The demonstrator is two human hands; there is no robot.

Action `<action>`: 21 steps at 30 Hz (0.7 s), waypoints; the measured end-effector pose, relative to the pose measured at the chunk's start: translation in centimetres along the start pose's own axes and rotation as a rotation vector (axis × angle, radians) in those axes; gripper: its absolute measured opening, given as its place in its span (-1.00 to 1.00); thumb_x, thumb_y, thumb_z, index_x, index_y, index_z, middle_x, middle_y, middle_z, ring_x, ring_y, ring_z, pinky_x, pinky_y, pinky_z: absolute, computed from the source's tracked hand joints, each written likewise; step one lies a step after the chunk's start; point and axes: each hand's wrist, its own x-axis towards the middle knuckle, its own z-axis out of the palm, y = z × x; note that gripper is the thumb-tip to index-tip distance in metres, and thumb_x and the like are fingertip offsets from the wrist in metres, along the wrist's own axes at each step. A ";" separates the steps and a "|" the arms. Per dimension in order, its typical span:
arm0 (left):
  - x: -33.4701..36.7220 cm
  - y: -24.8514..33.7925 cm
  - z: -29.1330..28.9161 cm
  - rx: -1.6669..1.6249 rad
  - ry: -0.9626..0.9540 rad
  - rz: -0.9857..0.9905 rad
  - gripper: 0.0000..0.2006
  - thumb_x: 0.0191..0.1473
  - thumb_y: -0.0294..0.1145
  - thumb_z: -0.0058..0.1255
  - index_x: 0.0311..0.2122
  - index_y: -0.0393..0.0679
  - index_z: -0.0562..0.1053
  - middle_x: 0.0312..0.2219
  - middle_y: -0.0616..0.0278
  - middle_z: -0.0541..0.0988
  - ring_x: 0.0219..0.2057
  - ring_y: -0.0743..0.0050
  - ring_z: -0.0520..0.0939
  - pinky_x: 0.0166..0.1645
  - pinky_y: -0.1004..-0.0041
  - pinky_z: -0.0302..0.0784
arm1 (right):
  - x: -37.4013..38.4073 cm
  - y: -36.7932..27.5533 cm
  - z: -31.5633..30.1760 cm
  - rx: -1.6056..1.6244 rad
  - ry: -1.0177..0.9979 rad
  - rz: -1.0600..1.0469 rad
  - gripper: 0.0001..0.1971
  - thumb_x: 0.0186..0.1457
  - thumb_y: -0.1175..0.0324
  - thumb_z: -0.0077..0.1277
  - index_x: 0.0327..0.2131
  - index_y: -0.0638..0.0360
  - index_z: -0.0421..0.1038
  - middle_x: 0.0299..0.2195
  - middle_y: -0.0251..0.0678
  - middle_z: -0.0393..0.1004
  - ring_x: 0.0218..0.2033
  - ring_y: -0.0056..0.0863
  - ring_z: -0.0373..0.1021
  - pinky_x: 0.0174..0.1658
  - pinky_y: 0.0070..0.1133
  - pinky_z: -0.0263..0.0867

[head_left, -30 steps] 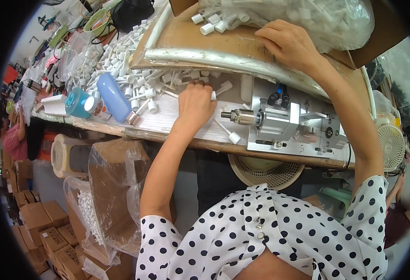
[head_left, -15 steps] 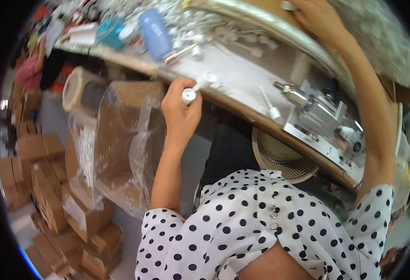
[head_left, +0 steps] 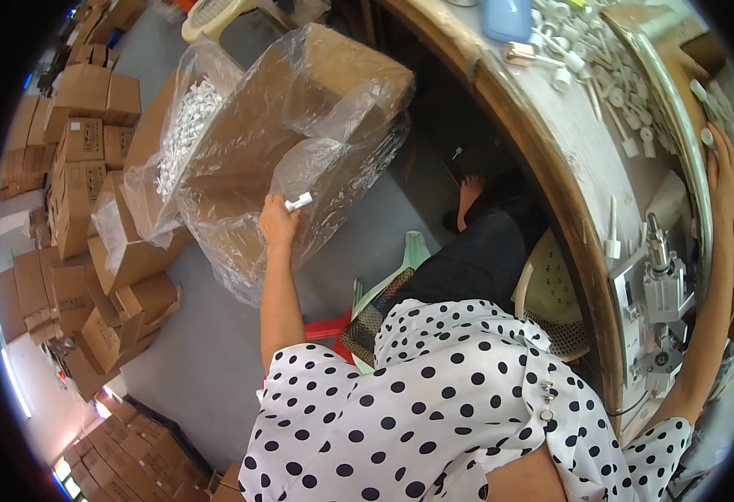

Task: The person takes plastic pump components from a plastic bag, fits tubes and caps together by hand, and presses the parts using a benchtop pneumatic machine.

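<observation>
My left hand [head_left: 279, 222] is closed around a white plastic part [head_left: 300, 202] with a cylindrical end, which sticks out past the fingers. It hangs over the near side of a large cardboard box [head_left: 245, 134] lined with clear plastic. Far off to the right, my right hand [head_left: 723, 176] reaches over the bench's raised silvery edge. A small white plastic cap [head_left: 707, 137] shows at its fingers and appears gripped there; the fingers are partly hidden. Another white plastic piece [head_left: 699, 90] lies just beyond that hand.
A metal clamping fixture [head_left: 664, 289] stands on the bench [head_left: 580, 155], beside a white stick-like part [head_left: 613, 230]. Farther back are loose white parts [head_left: 630, 100] and a blue bottle [head_left: 506, 18]. White pieces [head_left: 191, 125] fill a bag beside the box. Cardboard cartons [head_left: 82, 159] stack at left.
The view has swung left. My left hand has moved from the bench edge to over the plastic-lined box, still holding a white part. My right hand remains beyond the bench's silvery edge.
</observation>
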 end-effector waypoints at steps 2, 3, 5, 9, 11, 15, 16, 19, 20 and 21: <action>0.3 -0.6 0.5 0.073 -0.113 -0.041 -0.76 -0.28 -0.40 0.12 -0.42 -0.14 0.35 -0.46 0.07 0.47 -0.40 0.00 0.51 -0.36 0.17 0.37 | -0.1 0.4 0.1 -0.023 -0.006 -0.001 -0.66 0.09 0.47 -0.26 -0.03 0.01 0.28 0.00 -0.34 0.27 0.04 -0.39 0.18 0.06 -0.55 0.07; 0.5 -0.8 0.5 0.152 -0.216 -0.064 -0.78 -0.28 -0.42 0.11 -0.43 -0.13 0.35 -0.51 0.04 0.50 -0.43 0.00 0.53 -0.38 0.16 0.38 | -0.1 0.4 0.2 -0.021 -0.015 -0.013 -0.66 0.09 0.47 -0.26 -0.03 0.01 0.28 0.00 -0.34 0.27 0.04 -0.39 0.18 0.06 -0.55 0.07; -0.4 -0.6 0.4 0.123 -0.237 0.018 -0.77 -0.28 -0.44 0.08 -0.41 -0.13 0.34 -0.55 0.02 0.50 -0.46 -0.01 0.53 -0.40 0.15 0.39 | 0.0 0.4 0.7 0.003 -0.031 -0.007 -0.65 0.10 0.47 -0.28 -0.02 0.00 0.27 0.01 -0.34 0.25 0.05 -0.40 0.16 0.09 -0.54 0.03; -3.9 0.8 2.9 0.047 -0.304 0.315 -0.66 -0.30 -0.50 0.05 -0.30 -0.09 0.28 -0.53 0.04 0.48 -0.51 -0.01 0.53 -0.44 0.16 0.42 | -0.5 2.4 -0.9 -0.031 -0.071 -0.063 -0.66 0.11 0.45 -0.29 -0.01 0.05 0.25 0.02 -0.35 0.24 0.08 -0.41 0.11 0.12 -0.55 -0.01; -6.5 1.1 2.9 0.038 -0.331 0.337 -0.67 -0.29 -0.51 0.05 -0.32 -0.07 0.27 -0.52 0.06 0.45 -0.53 0.00 0.53 -0.47 0.18 0.43 | -0.2 1.3 -0.5 0.062 -0.043 -0.087 -0.66 0.12 0.44 -0.29 -0.01 0.09 0.25 0.02 -0.34 0.24 0.09 -0.41 0.10 0.12 -0.54 -0.02; -9.9 0.0 1.9 0.048 -0.409 0.321 -0.71 -0.27 -0.51 0.03 -0.34 -0.08 0.28 -0.52 0.05 0.43 -0.55 0.01 0.52 -0.49 0.21 0.44 | -0.4 3.0 0.0 0.059 -0.093 -0.054 -0.66 0.13 0.42 -0.29 -0.01 0.09 0.24 0.02 -0.32 0.23 0.09 -0.41 0.11 0.11 -0.53 0.00; -10.6 -0.5 1.9 0.063 -0.445 0.327 -0.72 -0.27 -0.51 0.02 -0.34 -0.08 0.29 -0.52 0.05 0.43 -0.55 0.00 0.52 -0.49 0.21 0.44 | -0.5 3.2 0.1 0.112 -0.100 0.014 -0.66 0.13 0.43 -0.29 0.00 0.09 0.24 0.02 -0.32 0.23 0.09 -0.42 0.12 0.11 -0.54 0.01; -13.1 -1.3 1.6 0.081 -0.536 0.331 -0.75 -0.26 -0.52 -0.01 -0.36 -0.09 0.31 -0.50 0.03 0.43 -0.54 0.00 0.53 -0.48 0.21 0.45 | -0.6 2.6 0.4 0.173 -0.092 0.089 -0.65 0.12 0.45 -0.29 0.00 0.09 0.24 0.02 -0.31 0.24 0.09 -0.42 0.12 0.09 -0.54 0.03; -14.0 -1.5 1.4 0.080 -0.585 0.332 -0.76 -0.25 -0.53 -0.02 -0.37 -0.09 0.32 -0.50 0.02 0.43 -0.54 0.01 0.53 -0.47 0.21 0.45 | -0.4 2.5 0.5 0.168 -0.095 0.061 -0.65 0.11 0.45 -0.28 0.00 0.09 0.25 0.02 -0.31 0.24 0.09 -0.42 0.12 0.09 -0.54 0.03; -14.7 -1.4 1.3 0.081 -0.587 0.341 -0.76 -0.25 -0.53 -0.02 -0.37 -0.09 0.32 -0.50 0.02 0.43 -0.54 0.01 0.53 -0.47 0.21 0.45 | -0.3 2.5 0.3 0.155 -0.095 0.038 -0.65 0.11 0.46 -0.28 0.00 0.09 0.25 0.02 -0.31 0.24 0.09 -0.42 0.12 0.10 -0.54 0.03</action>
